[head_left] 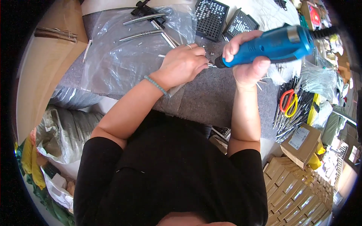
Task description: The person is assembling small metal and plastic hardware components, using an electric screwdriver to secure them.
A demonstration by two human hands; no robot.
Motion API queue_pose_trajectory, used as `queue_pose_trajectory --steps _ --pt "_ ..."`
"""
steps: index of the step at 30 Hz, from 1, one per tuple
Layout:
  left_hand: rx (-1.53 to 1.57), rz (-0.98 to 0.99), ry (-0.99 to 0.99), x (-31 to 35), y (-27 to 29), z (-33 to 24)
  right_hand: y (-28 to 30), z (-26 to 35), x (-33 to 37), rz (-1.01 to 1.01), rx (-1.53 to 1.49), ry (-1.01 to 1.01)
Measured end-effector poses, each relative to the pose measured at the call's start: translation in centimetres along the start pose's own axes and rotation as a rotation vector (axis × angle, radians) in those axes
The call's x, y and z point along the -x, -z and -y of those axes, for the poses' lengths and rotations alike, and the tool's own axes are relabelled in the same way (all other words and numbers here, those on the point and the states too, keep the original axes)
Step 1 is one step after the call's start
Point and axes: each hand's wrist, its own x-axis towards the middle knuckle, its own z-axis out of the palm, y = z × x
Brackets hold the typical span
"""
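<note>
My right hand [247, 56] is wrapped round a blue corded power tool [277, 44], its black nose turned left. A small metal bit [212, 66] at that nose meets or nearly touches my left fingertips. My left hand [184, 62], with a ring and a green bead bracelet, is closed in a pinch. A thin metal rod [161, 56] shows on the left side of this hand and seems to run through its grip; the fingers hide most of it. Under my left wrist lies a clear plastic sheet [117, 64] on the grey work mat [207, 98].
Beyond my left hand lie metal tubes [140, 35] with a black fitting. Two black perforated trays [211, 20] of small silver parts stand at the back. Scissors [288, 101] with red and yellow handles rest on dark rods at right, near a cardboard box [301, 142].
</note>
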Motion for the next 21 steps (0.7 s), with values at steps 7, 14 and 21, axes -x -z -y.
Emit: queue_pose_trajectory --steps 7,14,21 --pt "-0.034 -0.006 -0.019 0.1 0.2 -0.1 -1.3 0.1 -0.3 -0.129 0.175 0.109" --pt "-0.049 -0.054 -0.034 0.2 1.1 -0.9 -1.3 4.5 -3.4 -0.305 0.237 0.257" --pt "0.185 -0.172 -0.011 0.2 5.3 -2.9 -2.7 11.5 -7.5 -0.387 0.438 0.269"
